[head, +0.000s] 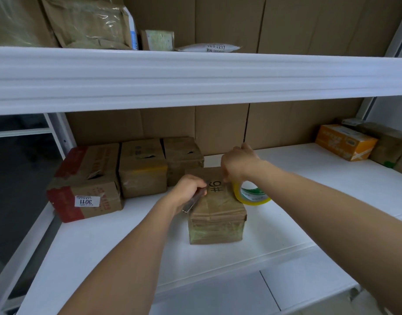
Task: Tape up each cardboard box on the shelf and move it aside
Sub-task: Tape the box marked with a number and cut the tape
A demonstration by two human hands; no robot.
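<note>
A small brown cardboard box marked "9#" stands in the middle of the white shelf, its front face glossy with tape. My left hand grips a dark-handled cutter against the box's top left edge. My right hand hovers over the top right of the box, fingers pinching at the tape. A roll of yellow tape stands against the box's right side, under my right wrist.
Three taped cardboard boxes sit in a row at the left: a red-printed one labelled 3011, a middle one and a far one. An orange carton and brown parcels stand at the far right. Packages fill the upper shelf.
</note>
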